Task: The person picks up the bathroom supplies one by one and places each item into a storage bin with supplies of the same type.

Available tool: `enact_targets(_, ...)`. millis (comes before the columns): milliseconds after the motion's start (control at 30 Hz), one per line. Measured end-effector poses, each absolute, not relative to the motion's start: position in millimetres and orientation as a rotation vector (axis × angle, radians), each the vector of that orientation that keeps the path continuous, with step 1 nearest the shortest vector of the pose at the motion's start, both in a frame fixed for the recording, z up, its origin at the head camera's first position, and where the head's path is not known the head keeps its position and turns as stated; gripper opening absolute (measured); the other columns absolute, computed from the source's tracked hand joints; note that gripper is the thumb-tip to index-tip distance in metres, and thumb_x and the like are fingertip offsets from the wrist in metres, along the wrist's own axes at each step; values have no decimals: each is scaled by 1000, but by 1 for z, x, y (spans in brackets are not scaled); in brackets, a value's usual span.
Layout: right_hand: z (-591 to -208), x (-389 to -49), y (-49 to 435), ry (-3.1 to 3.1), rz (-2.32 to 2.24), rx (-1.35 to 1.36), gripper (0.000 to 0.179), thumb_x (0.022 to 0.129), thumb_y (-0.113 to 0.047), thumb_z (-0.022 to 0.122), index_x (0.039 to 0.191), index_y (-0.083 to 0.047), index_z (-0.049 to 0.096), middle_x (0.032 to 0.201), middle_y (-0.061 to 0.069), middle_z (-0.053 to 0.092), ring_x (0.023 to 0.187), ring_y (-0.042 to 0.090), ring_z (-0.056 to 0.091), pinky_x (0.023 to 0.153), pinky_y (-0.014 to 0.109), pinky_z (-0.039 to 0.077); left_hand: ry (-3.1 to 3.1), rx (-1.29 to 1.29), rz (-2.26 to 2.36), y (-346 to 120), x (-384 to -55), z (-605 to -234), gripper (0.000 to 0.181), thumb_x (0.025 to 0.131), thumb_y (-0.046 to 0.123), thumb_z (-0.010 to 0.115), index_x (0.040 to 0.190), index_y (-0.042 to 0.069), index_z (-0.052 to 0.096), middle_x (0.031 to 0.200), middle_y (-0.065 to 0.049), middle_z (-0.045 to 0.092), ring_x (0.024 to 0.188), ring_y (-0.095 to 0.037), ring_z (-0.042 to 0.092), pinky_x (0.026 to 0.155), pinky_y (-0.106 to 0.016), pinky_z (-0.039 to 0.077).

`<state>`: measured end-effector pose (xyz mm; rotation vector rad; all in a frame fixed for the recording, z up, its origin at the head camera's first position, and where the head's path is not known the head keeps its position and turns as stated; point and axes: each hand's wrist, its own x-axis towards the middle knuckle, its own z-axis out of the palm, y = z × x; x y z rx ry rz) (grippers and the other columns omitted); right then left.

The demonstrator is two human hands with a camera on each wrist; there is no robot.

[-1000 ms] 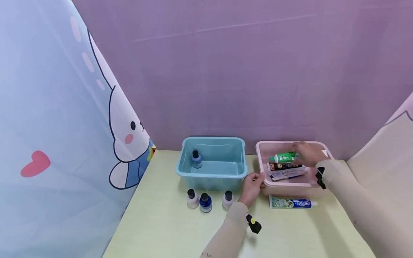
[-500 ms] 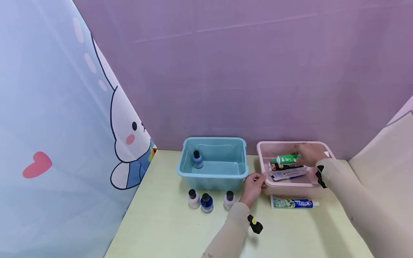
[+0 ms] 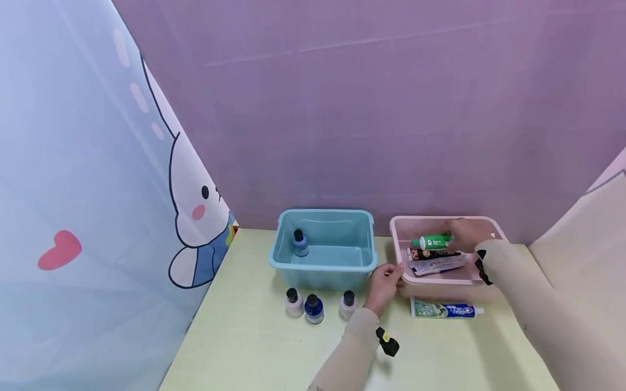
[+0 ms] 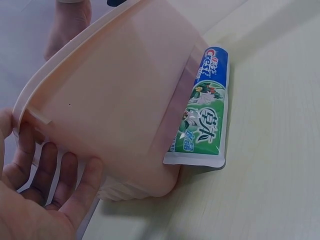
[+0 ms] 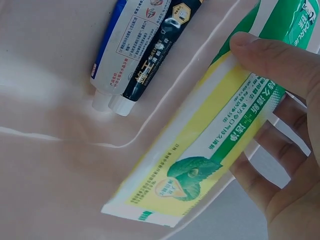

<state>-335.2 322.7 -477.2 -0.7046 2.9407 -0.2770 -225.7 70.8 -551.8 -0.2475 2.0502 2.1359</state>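
Observation:
My right hand reaches into the pink bin and holds a green toothpaste tube, whose other end shows yellow with a mint leaf in the right wrist view. Thumb on one face, fingers behind, it grips the tube at a slant. Below it on the bin floor lie a black toothpaste tube and a white and blue toothpaste tube, side by side. My left hand holds the bin's front left corner, thumb over the rim and fingers beneath it, as the left wrist view shows.
A blue-green toothpaste tube lies on the table against the pink bin's front. To the left stands a teal bin holding a blue bottle. Before it are two pale bottles and a dark blue bottle. A purple curtain hangs behind.
The head view has shifted very slightly. Both hands stay almost still, the right one keeping the green toothpaste tube and the left one the bin's corner.

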Motion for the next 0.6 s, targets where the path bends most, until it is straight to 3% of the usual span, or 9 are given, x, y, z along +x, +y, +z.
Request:
enact_targets(200, -479, -338, 324, 2907, -189, -616, 32, 77, -20, 89, 107, -15, 78, 101, 3, 77, 86, 20, 71, 74, 44, 59, 2037, -259, 2153, 71, -225, -552, 24, 100, 34, 67, 94, 11, 70, 90, 1, 64, 83, -12, 66, 86, -39, 61)
enact_targets(400, -483, -347, 324, 2846, -248, -623, 37, 76, -12, 86, 111, -7, 76, 105, 9, 76, 91, 24, 71, 78, 48, 59, 2026, -264, 2167, 72, -225, -553, 23, 99, 32, 68, 94, 10, 70, 90, 1, 64, 84, -12, 66, 86, -40, 61)
enact_targets(600, -476, -343, 318, 2816, -226, -592, 36, 80, -12, 85, 113, -6, 75, 107, 9, 76, 91, 22, 70, 79, 47, 59, 2007, -273, 2183, 73, -223, -553, 23, 99, 32, 68, 94, 10, 70, 89, 1, 64, 92, -24, 69, 91, -46, 60)
